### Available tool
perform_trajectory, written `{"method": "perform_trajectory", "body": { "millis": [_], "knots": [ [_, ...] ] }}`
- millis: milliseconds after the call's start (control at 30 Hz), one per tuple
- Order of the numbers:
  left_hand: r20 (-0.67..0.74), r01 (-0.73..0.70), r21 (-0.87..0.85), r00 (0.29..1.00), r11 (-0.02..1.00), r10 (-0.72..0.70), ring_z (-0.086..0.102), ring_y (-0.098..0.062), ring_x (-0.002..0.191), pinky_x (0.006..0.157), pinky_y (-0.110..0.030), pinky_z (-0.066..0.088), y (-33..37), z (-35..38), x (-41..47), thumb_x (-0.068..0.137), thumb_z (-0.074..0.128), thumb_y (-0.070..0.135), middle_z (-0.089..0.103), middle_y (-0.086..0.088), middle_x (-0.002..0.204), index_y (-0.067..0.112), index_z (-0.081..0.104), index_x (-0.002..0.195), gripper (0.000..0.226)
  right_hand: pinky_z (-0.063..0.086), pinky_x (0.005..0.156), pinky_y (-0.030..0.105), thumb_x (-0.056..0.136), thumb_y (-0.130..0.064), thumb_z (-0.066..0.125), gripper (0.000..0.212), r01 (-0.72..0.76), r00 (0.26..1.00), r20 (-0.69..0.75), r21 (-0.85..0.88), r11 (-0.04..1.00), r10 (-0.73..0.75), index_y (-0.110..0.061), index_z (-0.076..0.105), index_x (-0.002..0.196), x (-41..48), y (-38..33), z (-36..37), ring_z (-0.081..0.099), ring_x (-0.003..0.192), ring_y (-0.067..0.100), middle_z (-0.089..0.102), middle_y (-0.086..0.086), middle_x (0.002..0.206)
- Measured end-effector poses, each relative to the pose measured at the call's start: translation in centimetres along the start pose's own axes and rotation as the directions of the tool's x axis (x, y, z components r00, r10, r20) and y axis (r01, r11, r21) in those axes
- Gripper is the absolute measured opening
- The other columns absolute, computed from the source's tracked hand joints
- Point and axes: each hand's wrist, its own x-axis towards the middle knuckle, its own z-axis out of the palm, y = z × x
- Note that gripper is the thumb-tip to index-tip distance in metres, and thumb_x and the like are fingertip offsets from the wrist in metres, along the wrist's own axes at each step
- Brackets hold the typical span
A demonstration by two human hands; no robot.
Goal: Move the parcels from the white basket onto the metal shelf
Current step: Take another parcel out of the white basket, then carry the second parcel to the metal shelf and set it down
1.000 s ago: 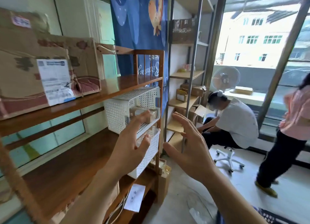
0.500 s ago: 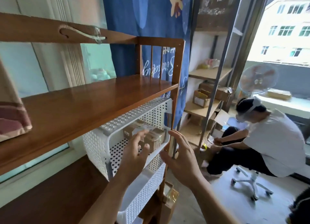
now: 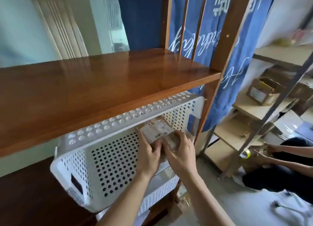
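Observation:
A white perforated basket (image 3: pixel 108 159) sits under a wooden shelf board, stacked on a second white basket (image 3: pixel 157 192). Small brown parcels with white labels (image 3: pixel 156 130) lie inside its open front. My left hand (image 3: pixel 148 155) and my right hand (image 3: pixel 182 151) both reach into that opening and close around the parcels, left hand on the labelled one, right hand on a brown one (image 3: pixel 174 142) beside it. The metal shelf (image 3: pixel 264 114) with pale boards stands to the right, behind a blue banner.
A wooden shelf board (image 3: pixel 94 90) overhangs the basket closely. The wooden post (image 3: pixel 218 76) stands just right of the basket opening. On the metal shelf sits an open cardboard box (image 3: pixel 261 91). Another person's arms (image 3: pixel 288 151) work low on the right near a tape roll (image 3: pixel 245 153).
The view has closed in on the basket. My two hands have gone from hovering open in front of it to reaching inside and closing on the parcels.

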Motion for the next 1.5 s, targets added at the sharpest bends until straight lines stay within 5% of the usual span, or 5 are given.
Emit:
{"method": "perform_trajectory", "body": {
  "millis": [233, 467, 800, 1133, 1500],
  "knots": [
    [-0.081, -0.002, -0.106, 0.997, 0.994, -0.006, 0.034, -0.019, 0.146, 0.108, -0.027, 0.044, 1.2, -1.7, -5.8, 0.093, 0.066, 0.036, 0.024, 0.005, 0.162, 0.028, 0.007, 0.16, 0.09, 0.046, 0.088, 0.011, 0.077, -0.024, 0.078, 0.054, 0.078, 0.98, -0.194, 0.185, 0.98, -0.042, -0.027, 0.059, 0.127, -5.9, -1.7, -3.6, 0.055, 0.105, -0.013, 0.062, -0.01, 0.119],
    [0.139, -0.014, -0.41, 0.987, 0.912, 0.078, 0.068, -0.009, 0.108, 0.069, -0.021, 0.06, 2.4, -8.2, -14.4, 0.064, 0.092, 0.014, 0.026, 0.005, 0.151, 0.052, 0.009, 0.151, 0.126, 0.059, 0.074, 0.033, 0.071, -0.013, 0.066, 0.044, 0.148, 0.921, -0.384, 0.497, 0.855, 0.064, -0.023, 0.062, 0.113, -16.8, -3.6, -8.0, 0.069, 0.102, 0.021, 0.068, 0.004, 0.113],
    [0.263, -0.037, -0.528, 0.943, 0.848, 0.205, 0.076, -0.023, 0.101, 0.069, -0.024, 0.06, 6.7, -18.6, -25.0, 0.081, 0.068, 0.025, 0.078, -0.003, 0.111, 0.02, 0.053, 0.127, 0.049, 0.062, 0.073, 0.029, 0.086, 0.009, 0.068, 0.04, 0.27, 0.901, -0.427, 0.685, 0.676, 0.072, -0.014, 0.055, 0.115, -27.9, -11.9, -13.5, 0.071, 0.095, 0.011, 0.066, 0.003, 0.11],
    [-0.146, -0.257, -0.48, 0.966, 0.839, 0.213, 0.076, -0.023, 0.101, 0.067, -0.026, 0.061, 8.3, -32.3, -33.4, 0.078, 0.069, 0.03, 0.075, -0.005, 0.114, 0.018, 0.054, 0.118, 0.044, 0.058, 0.08, 0.03, 0.082, -0.016, 0.077, 0.053, 0.167, 0.951, -0.026, 0.882, 0.441, -0.309, -0.011, 0.061, 0.133, -33.9, -20.1, -7.0, 0.067, 0.115, 0.022, 0.074, 0.003, 0.119],
    [-0.558, -0.548, -0.054, 0.71, 0.835, 0.43, 0.072, -0.004, 0.098, 0.08, -0.018, 0.056, 8.6, -55.6, -47.3, 0.094, 0.057, 0.024, 0.078, 0.01, 0.103, 0.021, 0.062, 0.118, 0.025, 0.055, 0.094, 0.036, 0.082, -0.024, 0.079, 0.053, -0.017, 0.749, 0.217, 0.951, 0.309, -0.626, -0.012, 0.06, 0.13, -46.1, -35.5, 6.8, 0.064, 0.122, 0.027, 0.071, 0.009, 0.126]
  ]
}}
